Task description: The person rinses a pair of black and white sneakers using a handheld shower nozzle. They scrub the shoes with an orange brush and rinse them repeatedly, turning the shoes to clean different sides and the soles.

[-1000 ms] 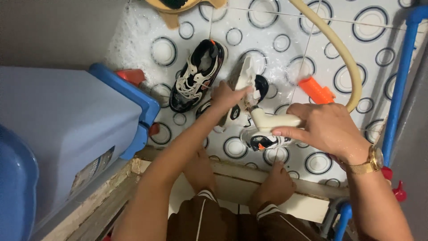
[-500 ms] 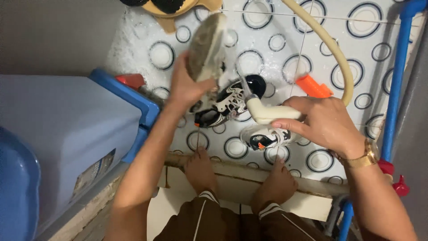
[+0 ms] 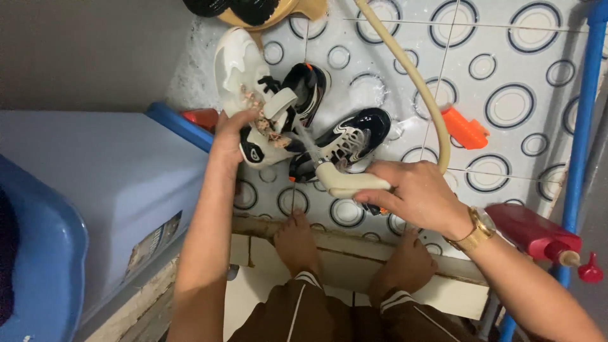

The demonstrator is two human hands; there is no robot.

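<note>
My left hand (image 3: 231, 130) grips a white and black sneaker (image 3: 253, 95), holding it tilted with its pale sole turned up over the tiled floor. My right hand (image 3: 411, 193) holds a beige spray nozzle (image 3: 345, 180) joined to a beige hose (image 3: 415, 82); a thin jet of water runs from the nozzle onto the held sneaker. A second black and white sneaker (image 3: 351, 142) lies on the wet tiles just beyond the nozzle. My right wrist carries a gold watch (image 3: 478, 231). My bare feet (image 3: 297, 240) rest on the raised step below.
A blue lidded bin (image 3: 95, 190) stands at the left. An orange brush (image 3: 465, 130) lies on the circle-patterned tiles (image 3: 513, 95). A red bottle (image 3: 538, 234) and a blue pipe (image 3: 579, 126) are at the right. A tan basin (image 3: 253, 12) sits at the top.
My left hand has brought the sneaker from high up down and left, closer to the bin. The nozzle has swung left, and its jet now hits the sneaker. The view has shifted.
</note>
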